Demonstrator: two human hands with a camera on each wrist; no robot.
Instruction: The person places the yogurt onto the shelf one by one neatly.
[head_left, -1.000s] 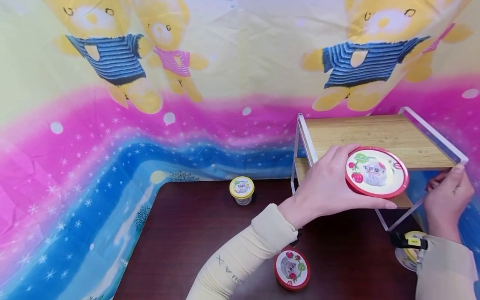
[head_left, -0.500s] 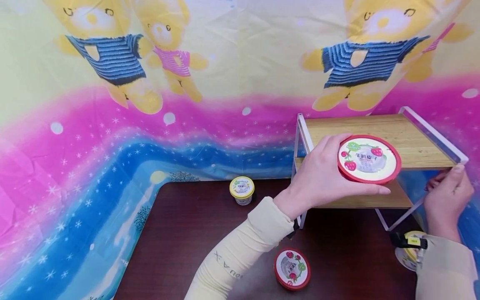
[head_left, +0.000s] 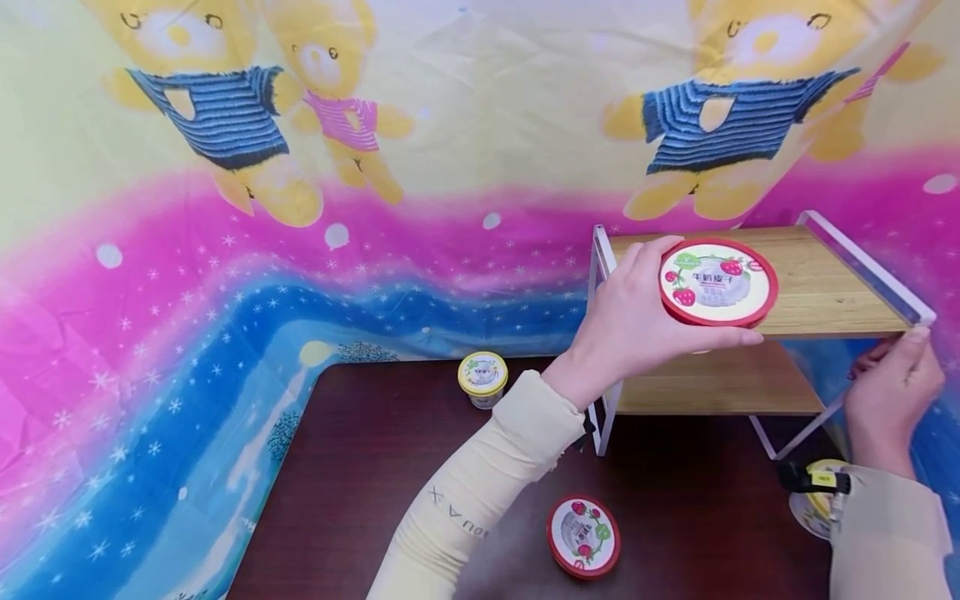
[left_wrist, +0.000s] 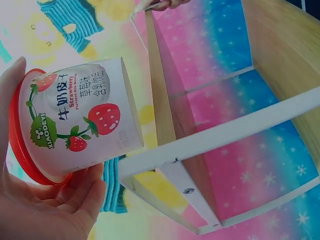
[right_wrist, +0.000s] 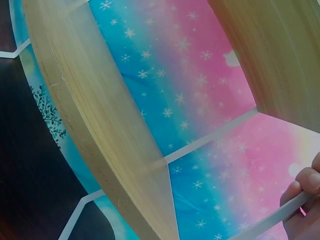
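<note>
My left hand (head_left: 626, 321) grips a strawberry milk cup (head_left: 718, 283) round its red lid. In the head view the cup is in front of the upper board of a two-tier shelf (head_left: 832, 292). The left wrist view shows the cup's printed side (left_wrist: 80, 112) beside the shelf's white frame (left_wrist: 225, 130), with a gap between cup and board. At the shelf's front right corner, my right hand (head_left: 892, 400) holds the white metal frame; the right wrist view shows its fingers (right_wrist: 307, 182) curled round the bar.
Another red-lidded cup (head_left: 583, 537) stands on the dark table (head_left: 360, 483) near the front. A yellow-lidded cup (head_left: 483, 377) is at the table's back edge. A second yellow-lidded cup (head_left: 813, 508) is partly hidden by the right wrist strap. A printed cloth (head_left: 480, 250) hangs behind.
My left hand has lifted the strawberry milk cup up and slightly left, from before the lower board to the upper board's height. The right hand stays on the frame.
</note>
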